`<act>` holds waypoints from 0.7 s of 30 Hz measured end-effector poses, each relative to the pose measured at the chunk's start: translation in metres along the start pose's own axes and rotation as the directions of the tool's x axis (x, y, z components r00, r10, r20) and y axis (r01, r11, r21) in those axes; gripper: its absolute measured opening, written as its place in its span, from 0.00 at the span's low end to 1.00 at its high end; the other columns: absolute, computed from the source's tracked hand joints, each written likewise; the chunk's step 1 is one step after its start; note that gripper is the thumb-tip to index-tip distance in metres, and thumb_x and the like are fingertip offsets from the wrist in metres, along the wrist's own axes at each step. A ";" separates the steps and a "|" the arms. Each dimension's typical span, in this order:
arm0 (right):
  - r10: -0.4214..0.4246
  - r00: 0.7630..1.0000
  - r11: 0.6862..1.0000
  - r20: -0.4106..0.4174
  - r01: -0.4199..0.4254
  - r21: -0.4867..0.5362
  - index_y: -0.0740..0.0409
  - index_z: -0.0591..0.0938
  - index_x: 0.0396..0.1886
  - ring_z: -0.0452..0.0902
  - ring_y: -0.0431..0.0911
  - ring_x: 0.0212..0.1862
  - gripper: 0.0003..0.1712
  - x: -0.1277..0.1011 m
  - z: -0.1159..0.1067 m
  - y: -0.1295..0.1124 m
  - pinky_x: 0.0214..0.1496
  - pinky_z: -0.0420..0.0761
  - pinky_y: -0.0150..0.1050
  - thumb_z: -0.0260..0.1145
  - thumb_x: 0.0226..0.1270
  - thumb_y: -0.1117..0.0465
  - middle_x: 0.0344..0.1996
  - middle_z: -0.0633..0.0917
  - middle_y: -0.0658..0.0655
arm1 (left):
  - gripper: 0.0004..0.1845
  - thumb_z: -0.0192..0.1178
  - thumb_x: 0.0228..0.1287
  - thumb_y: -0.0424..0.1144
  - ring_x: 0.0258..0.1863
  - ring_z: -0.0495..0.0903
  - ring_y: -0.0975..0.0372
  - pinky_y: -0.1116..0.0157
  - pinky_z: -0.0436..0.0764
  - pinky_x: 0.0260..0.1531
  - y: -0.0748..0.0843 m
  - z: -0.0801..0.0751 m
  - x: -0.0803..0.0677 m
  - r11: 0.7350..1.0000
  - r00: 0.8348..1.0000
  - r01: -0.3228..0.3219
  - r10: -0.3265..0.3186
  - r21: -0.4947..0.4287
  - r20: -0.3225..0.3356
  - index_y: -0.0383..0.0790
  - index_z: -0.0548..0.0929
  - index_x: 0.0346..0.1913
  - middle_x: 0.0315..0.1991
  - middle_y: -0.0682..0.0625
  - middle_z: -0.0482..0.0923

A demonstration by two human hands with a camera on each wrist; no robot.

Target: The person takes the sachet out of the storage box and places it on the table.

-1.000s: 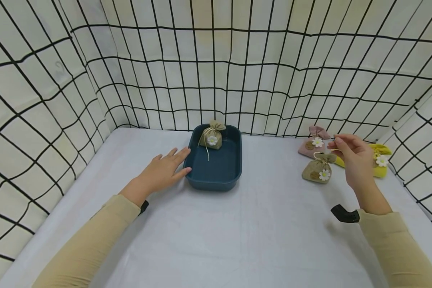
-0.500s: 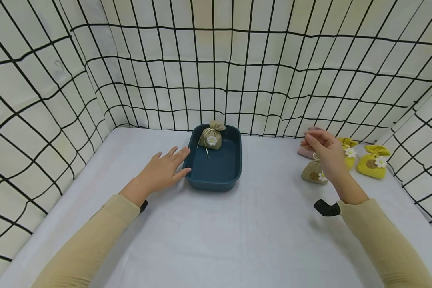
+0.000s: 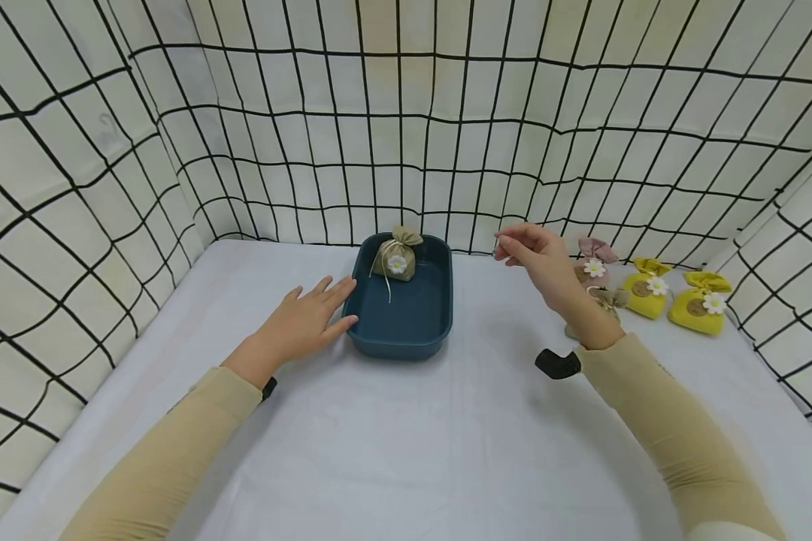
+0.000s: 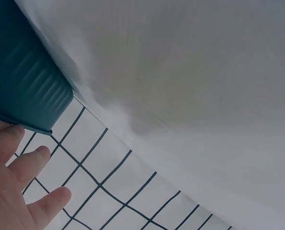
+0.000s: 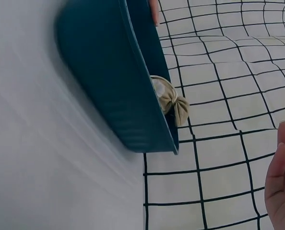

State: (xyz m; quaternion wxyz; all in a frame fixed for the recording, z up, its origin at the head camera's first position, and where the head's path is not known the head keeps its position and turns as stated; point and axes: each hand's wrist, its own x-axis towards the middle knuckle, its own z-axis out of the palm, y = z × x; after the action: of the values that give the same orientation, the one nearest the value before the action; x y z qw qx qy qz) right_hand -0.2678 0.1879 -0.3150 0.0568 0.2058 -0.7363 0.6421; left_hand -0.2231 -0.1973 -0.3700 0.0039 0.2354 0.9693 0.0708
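My left hand [image 3: 304, 323] lies flat on the white table, its straight fingers touching the left side of a dark blue tray [image 3: 406, 349]; the left wrist view shows the fingers [image 4: 13, 191] below the tray's ribbed wall [image 4: 22, 81]. An olive pouch with a white daisy [image 3: 397, 259] stands in the tray's far end, and it peeks over the rim [image 5: 169, 98] in the right wrist view. My right hand [image 3: 504, 244] is raised in the air just right of the tray, thumb and forefinger pinched together with nothing visible between them. A second olive pouch [image 3: 609, 298] sits on the table, partly hidden behind my right wrist.
A pink pouch [image 3: 592, 263] and two yellow pouches [image 3: 643, 287] [image 3: 700, 302] sit at the back right. White sheets with a black grid [image 3: 406, 135] wall the table on the left, back and right.
My right hand has moved left and up, from over the olive pouch toward the tray, and no longer hides the yellow pouches. That pouch has stayed put. The left hand has not moved.
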 end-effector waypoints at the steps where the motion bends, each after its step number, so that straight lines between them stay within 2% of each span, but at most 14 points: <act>1: 0.004 1.000 1.000 0.002 -0.004 0.006 0.54 0.85 0.45 0.83 0.40 0.39 0.06 0.002 0.004 0.001 0.44 0.82 0.31 0.62 0.78 0.66 0.34 0.87 0.49 | 0.39 0.48 0.81 0.58 0.79 0.52 0.44 0.33 0.54 0.70 0.000 0.000 0.000 1.000 1.000 -0.001 0.001 0.001 -0.003 0.39 0.55 0.82 0.81 0.43 0.53; 8: 0.028 1.000 0.999 -0.006 -0.027 0.027 0.70 0.82 0.51 0.83 0.41 0.39 0.10 0.016 0.022 0.004 0.45 0.82 0.31 0.61 0.78 0.67 0.33 0.86 0.48 | 0.39 0.49 0.80 0.58 0.79 0.52 0.44 0.33 0.54 0.70 -0.002 0.001 0.000 1.000 1.000 -0.004 0.004 -0.001 -0.007 0.40 0.55 0.82 0.81 0.44 0.54; 12: 0.054 0.998 0.998 -0.008 -0.054 0.013 0.68 0.82 0.51 0.83 0.41 0.41 0.11 0.024 0.028 0.003 0.47 0.82 0.33 0.62 0.79 0.64 0.34 0.85 0.48 | 0.39 0.49 0.80 0.58 0.79 0.52 0.44 0.33 0.54 0.70 -0.001 -0.001 -0.001 1.000 1.000 -0.001 0.001 -0.003 -0.009 0.39 0.56 0.82 0.81 0.44 0.54; 16: 0.102 0.995 0.993 -0.018 -0.101 0.061 0.62 0.83 0.51 0.83 0.43 0.42 0.09 0.033 0.034 0.002 0.51 0.82 0.38 0.62 0.79 0.62 0.35 0.85 0.50 | 0.39 0.50 0.80 0.58 0.79 0.52 0.43 0.32 0.54 0.70 0.000 -0.002 -0.001 1.000 1.000 0.000 -0.001 -0.007 -0.005 0.39 0.56 0.82 0.81 0.43 0.54; 21: 0.141 0.989 0.988 -0.033 -0.138 0.068 0.67 0.81 0.55 0.83 0.42 0.42 0.13 0.044 0.044 0.008 0.55 0.81 0.44 0.61 0.80 0.62 0.35 0.85 0.49 | 0.39 0.49 0.80 0.58 0.79 0.51 0.44 0.33 0.54 0.70 -0.001 -0.001 -0.001 1.000 1.000 0.003 -0.003 -0.007 -0.001 0.39 0.55 0.82 0.81 0.43 0.53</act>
State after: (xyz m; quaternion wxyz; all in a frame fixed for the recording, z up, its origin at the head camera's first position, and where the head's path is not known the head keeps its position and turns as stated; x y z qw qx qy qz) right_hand -0.3028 0.1361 -0.3145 0.0189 0.1431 -0.7263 0.6720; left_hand -0.2225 -0.1992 -0.3688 0.0041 0.2338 0.9694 0.0741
